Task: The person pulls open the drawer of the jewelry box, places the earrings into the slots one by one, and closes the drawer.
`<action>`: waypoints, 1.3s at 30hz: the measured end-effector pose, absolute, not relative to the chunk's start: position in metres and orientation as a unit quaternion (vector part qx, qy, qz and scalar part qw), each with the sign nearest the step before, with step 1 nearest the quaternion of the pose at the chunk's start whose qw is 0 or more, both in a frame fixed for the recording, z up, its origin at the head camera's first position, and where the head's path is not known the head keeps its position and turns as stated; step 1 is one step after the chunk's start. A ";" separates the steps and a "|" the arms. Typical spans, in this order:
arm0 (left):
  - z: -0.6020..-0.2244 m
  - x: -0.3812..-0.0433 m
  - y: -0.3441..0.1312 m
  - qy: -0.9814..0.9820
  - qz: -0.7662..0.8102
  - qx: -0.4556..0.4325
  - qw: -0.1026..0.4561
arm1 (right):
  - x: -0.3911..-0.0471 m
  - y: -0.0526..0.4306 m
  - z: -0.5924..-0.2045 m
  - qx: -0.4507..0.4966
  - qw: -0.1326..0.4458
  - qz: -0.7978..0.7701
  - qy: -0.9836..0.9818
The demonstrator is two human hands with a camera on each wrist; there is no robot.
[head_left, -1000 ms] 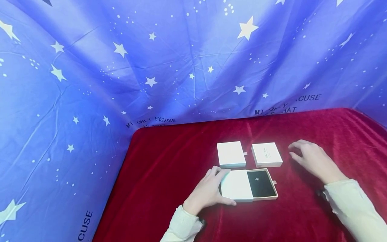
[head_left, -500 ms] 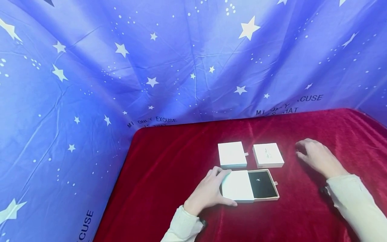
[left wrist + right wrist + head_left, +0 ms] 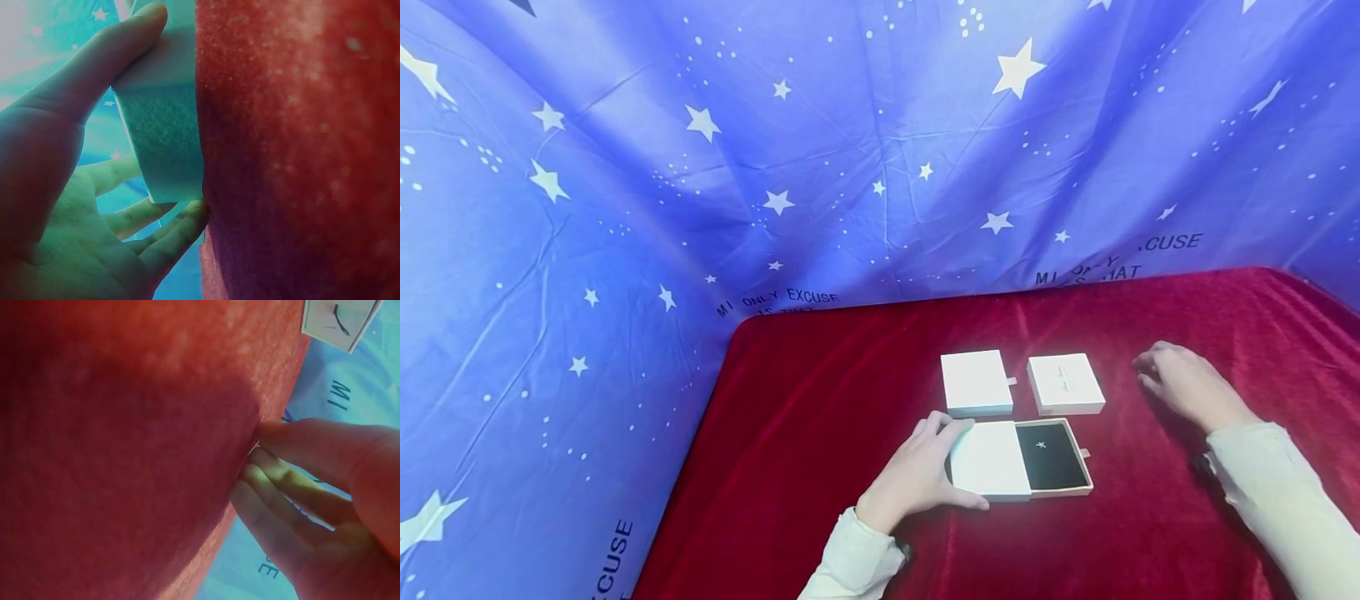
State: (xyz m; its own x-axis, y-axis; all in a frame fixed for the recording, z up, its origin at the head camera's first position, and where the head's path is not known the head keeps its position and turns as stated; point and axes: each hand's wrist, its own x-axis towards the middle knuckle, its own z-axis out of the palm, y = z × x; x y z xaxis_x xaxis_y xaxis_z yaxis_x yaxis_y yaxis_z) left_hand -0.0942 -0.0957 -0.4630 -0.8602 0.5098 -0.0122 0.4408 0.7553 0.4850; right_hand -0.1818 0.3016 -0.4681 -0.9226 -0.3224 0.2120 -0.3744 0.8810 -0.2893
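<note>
A white drawer-style jewelry box (image 3: 990,460) lies on the red cloth, its tray (image 3: 1090,492) slid partway out to the right. A small silver star-like piece (image 3: 1041,445) sits on the tray's black insert (image 3: 1054,467). My left hand (image 3: 917,471) grips the sleeve's left end, thumb on the near side and fingers on the far side. Out to the right, my right hand (image 3: 1191,383) is down at the cloth with thumb and fingertips drawn together. In the right wrist view a thin pale sliver (image 3: 255,447) shows at those fingertips; whether they pinch it cannot be told.
Behind the opened box stand two closed white boxes, a left one (image 3: 976,382) with a ribbon tab and a right one (image 3: 1064,383) with printing on top. Red velvet cloth (image 3: 820,400) covers the table. A blue star-patterned curtain (image 3: 850,125) hangs behind and at the left.
My right hand has moved right, away from the printed box, and its thumb and fingers have come closer together. The left hand keeps its hold on the opened box.
</note>
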 end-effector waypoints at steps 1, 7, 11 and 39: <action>-0.463 -0.094 -0.096 0.934 0.240 0.254 0.072 | -0.182 0.301 -0.468 0.180 0.081 0.165 -0.966; -0.462 -0.094 -0.096 0.935 0.238 0.255 0.070 | -0.185 0.301 -0.463 0.146 0.049 0.177 -0.972; -0.464 -0.095 -0.096 0.934 0.241 0.256 0.069 | -0.187 0.301 -0.461 0.125 0.028 0.182 -0.975; -0.462 -0.094 -0.096 0.933 0.241 0.257 0.070 | -0.190 0.302 -0.456 0.135 0.015 0.183 -0.974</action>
State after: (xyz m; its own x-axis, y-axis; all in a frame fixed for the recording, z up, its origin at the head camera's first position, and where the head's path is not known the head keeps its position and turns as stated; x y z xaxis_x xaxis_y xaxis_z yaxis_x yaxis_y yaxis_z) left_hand -0.0944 -0.0957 -0.4621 -0.8581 0.5134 -0.0069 0.4460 0.7519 0.4856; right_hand -0.1899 0.3017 -0.4561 -0.9631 -0.2572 0.0791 -0.2684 0.8963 -0.3530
